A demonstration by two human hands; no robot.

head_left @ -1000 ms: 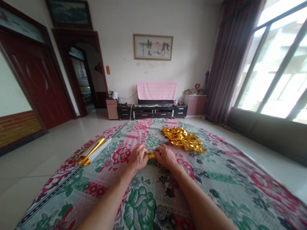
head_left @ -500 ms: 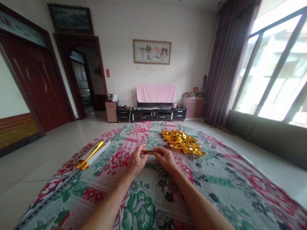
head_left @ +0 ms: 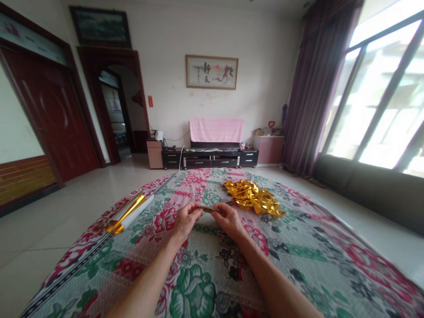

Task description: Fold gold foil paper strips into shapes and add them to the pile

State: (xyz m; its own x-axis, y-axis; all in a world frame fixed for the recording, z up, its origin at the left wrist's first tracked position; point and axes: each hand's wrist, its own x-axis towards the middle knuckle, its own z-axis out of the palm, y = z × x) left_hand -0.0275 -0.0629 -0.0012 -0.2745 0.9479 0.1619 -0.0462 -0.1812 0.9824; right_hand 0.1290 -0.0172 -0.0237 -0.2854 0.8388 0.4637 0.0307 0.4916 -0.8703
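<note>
A narrow folded strip of gold foil (head_left: 209, 209) is stretched between my two hands, above the middle of the flowered cloth. My left hand (head_left: 187, 217) pinches its left end between thumb and fingers. Its right end is pinched by my right hand (head_left: 229, 218). Just beyond and to the right of my right hand lies a heap of folded gold foil pieces (head_left: 253, 197). Off to the left, a roll of gold foil with a white side (head_left: 132, 213) rests on the cloth.
The round table's floral cloth (head_left: 192, 289) fills the foreground. Past its far edge stands a low black cabinet (head_left: 212, 161) under a pink cloth (head_left: 217, 130). Purple curtains (head_left: 318, 88) hang beside a window at the right, and a red door (head_left: 49, 110) is at the left.
The foil strip has tilted slightly, its left end now higher. My left hand has shifted a little to the left. The view has turned slightly.
</note>
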